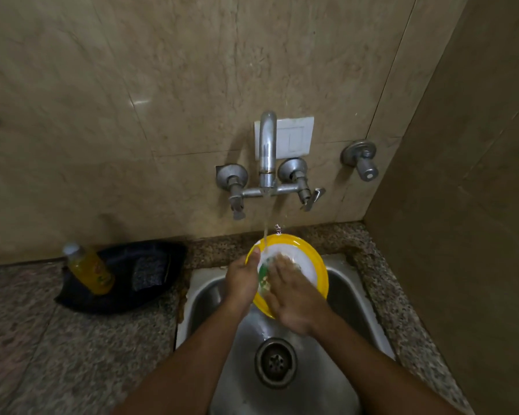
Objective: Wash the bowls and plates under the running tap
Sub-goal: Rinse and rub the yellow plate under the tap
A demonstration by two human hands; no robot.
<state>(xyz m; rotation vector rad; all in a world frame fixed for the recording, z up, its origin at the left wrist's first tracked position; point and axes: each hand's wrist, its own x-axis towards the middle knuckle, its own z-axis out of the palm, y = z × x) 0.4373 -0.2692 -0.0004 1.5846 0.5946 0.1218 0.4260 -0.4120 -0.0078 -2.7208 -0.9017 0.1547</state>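
Single view only, from the camera on my head. It looks forward and steeply down over the steel sink (354,298), wide-angle, edges visibly curved. The tiled wall (162,85) with the tap (267,145) fills the upper half; the granite counter (57,339) runs along the left. My forearms enter from the bottom edge, close to the lens. No second view shares the scene.

No wording is showing clearly enough to be read. The yellow bottle (91,270) lying on the counter (42,339) at the left is carrying a label, but its print is blurring into smudges. The white switch plate (292,137) on the far wall is showing no marks.
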